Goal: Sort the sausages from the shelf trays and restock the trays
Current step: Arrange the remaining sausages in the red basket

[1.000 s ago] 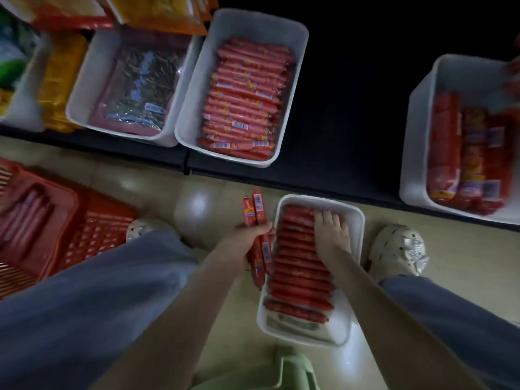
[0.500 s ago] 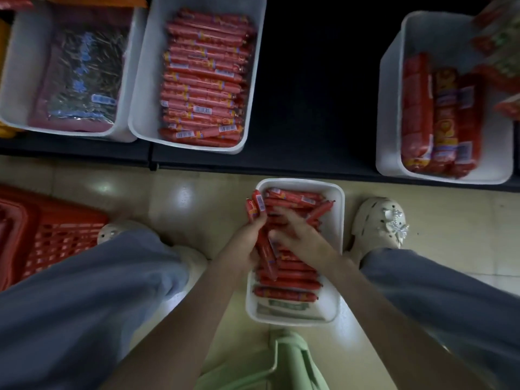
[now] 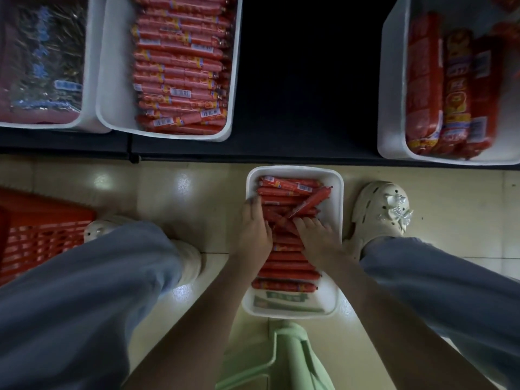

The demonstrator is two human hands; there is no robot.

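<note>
The floor tray holds sausages, the left hand flat along their left edge, the right hand spread open on top (1 sausage lies askew).

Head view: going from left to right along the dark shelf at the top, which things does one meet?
White tray of pink packets → white tray of thin sausages → dark stretch of shelf → white tray of thick sausage packs.
</note>
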